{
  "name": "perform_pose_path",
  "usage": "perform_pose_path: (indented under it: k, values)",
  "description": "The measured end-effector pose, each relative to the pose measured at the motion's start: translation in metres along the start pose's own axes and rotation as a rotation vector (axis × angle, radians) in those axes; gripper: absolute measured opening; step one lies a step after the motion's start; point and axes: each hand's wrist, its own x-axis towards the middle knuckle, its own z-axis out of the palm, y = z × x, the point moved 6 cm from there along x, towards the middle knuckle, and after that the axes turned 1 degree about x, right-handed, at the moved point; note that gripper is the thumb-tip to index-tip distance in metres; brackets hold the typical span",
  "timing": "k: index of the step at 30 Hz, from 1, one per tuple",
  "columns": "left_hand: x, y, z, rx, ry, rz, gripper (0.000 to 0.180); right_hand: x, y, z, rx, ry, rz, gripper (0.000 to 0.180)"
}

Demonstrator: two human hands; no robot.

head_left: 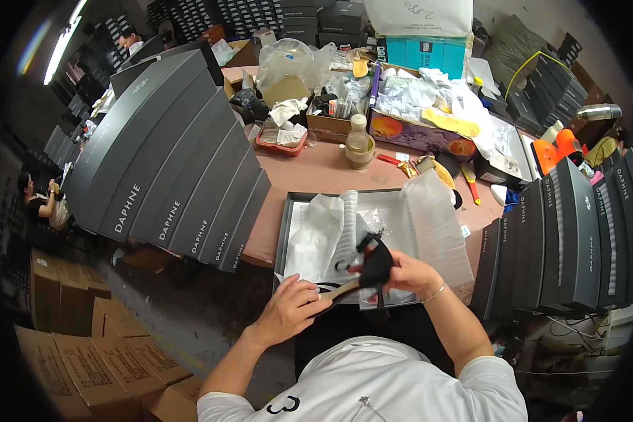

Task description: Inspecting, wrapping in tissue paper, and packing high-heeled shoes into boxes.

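Observation:
A black high-heeled sandal [377,266] is held up in front of my body, over the near edge of an open grey shoebox [283,232]. My right hand [411,276] is closed round its heel end. My left hand [288,309] pinches the toe end, where a tan insole shows. Inside the box lie crumpled white tissue paper [315,235], a roll of white foam wrap [348,224] and a clear plastic packet [376,221]. A sheet of ribbed foam wrap [436,228] hangs over the box's right side.
Stacked grey shoeboxes stand at left [155,169] and right [577,239] of the pink table [316,165]. Behind are a squat bottle [359,148], a red tray [283,144] and a paper-filled carton [408,133]. Brown cartons [98,366] fill the lower left. Two other people sit at far left.

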Motion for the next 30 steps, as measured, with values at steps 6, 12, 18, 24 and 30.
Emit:
perform_pose_path:
  k: [6, 12, 18, 24, 30]
  values:
    - [0.044, 0.004, 0.006, 0.078, -0.171, 0.234, 0.029, -0.036, -0.026, -0.001, -0.341, 0.193, -0.192, 0.096]
    - [0.124, -0.104, -0.026, -0.165, 0.250, -0.349, 0.059, -0.079, -0.015, -0.037, -0.058, 0.329, -0.367, 0.068]
    - [0.117, -0.227, 0.060, -0.670, 0.015, -0.682, 0.015, -0.079, -0.012, -0.051, 0.528, 0.417, -0.585, 0.067]
    - [0.180, -0.003, -0.091, -0.156, -0.069, -0.007, 0.028, -0.108, -0.005, -0.062, 0.940, 0.273, -0.792, 0.056]
    - [0.161, -0.025, -0.086, 0.686, 0.016, -0.106, 0.019, -0.106, -0.005, -0.052, 0.957, 0.273, -0.812, 0.056]
